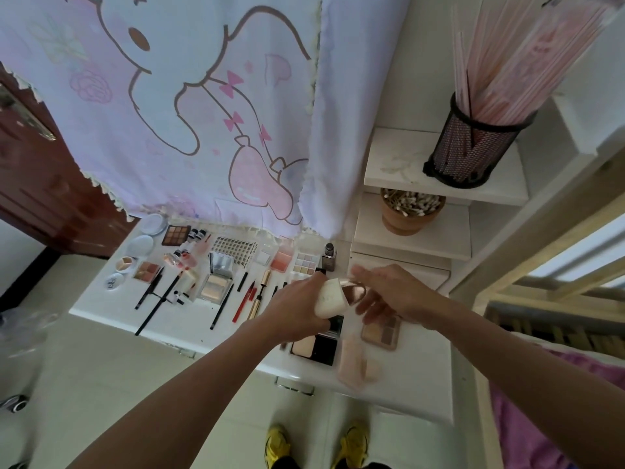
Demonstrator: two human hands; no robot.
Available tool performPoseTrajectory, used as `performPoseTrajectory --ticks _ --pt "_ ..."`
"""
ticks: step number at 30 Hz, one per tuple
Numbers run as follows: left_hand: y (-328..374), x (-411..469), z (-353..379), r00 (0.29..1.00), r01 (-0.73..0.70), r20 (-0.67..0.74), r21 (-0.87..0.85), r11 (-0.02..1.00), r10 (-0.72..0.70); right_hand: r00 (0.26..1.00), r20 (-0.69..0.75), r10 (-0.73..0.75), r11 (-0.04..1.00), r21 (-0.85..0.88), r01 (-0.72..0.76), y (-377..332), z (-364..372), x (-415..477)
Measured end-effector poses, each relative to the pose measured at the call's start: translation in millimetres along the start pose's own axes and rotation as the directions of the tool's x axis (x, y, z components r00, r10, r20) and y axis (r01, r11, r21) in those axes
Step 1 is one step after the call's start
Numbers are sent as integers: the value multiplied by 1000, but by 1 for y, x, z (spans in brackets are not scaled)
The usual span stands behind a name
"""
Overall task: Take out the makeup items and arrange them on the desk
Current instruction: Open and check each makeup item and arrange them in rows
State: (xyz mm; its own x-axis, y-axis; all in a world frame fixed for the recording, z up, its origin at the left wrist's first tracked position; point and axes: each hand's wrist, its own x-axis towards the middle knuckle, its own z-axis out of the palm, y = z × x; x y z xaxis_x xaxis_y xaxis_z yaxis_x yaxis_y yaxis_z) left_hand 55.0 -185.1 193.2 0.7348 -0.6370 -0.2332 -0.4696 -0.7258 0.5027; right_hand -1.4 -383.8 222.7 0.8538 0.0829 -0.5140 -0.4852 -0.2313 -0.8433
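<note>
Above the right part of the white desk (101, 309), my left hand (297, 309) grips a cream-coloured compact (331, 297) with a rose-gold rim. My right hand (382, 292) reaches in from the right, fingers at the rose-gold edge. Below my hands lie a black powder compact (316, 346), a beige eyeshadow palette (382, 330) and a blurred pink puff (355, 363). Many makeup items are laid out to the left: a brown palette (176, 234), an open mirrored compact (216, 282), pencils and brushes (159, 301), a red pencil (245, 302), a gold mascara (258, 296).
A cartoon-print cloth (189, 106) hangs behind the desk. At the right, white shelves (439, 184) carry a black mesh holder of pink sticks (470, 154) and a brown pot of cotton swabs (411, 211). A dark wooden door (40, 184) is at the left. My yellow shoes (318, 445) show below.
</note>
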Motion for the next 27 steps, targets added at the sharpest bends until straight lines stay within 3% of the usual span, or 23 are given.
performPoseTrajectory --ticks 2,6,10,13,19,24,27 --pt "1 0 0 1000 -11 -10 37 999 11 998 26 64 997 47 -66 -2 -1 1" --pt "0 -1 2 1000 -17 -22 34 999 17 997 19 -78 990 118 76 1 -8 2" --pt "2 -1 1 999 -16 -45 32 999 18 996 3 -84 982 169 82 0 -7 1" --pt "4 0 -1 998 -25 -51 40 999 27 998 0 -58 990 131 57 0 -5 1" --pt "0 1 -3 999 7 -39 -4 1000 -7 981 -30 -192 975 111 194 0 -7 1" --pt "2 0 -5 999 -1 -45 3 1000 1 996 -34 -82 953 291 89 -2 -6 4" --pt "2 1 -4 999 -14 -43 19 1000 15 997 -53 -52 963 262 64 -2 -6 7"
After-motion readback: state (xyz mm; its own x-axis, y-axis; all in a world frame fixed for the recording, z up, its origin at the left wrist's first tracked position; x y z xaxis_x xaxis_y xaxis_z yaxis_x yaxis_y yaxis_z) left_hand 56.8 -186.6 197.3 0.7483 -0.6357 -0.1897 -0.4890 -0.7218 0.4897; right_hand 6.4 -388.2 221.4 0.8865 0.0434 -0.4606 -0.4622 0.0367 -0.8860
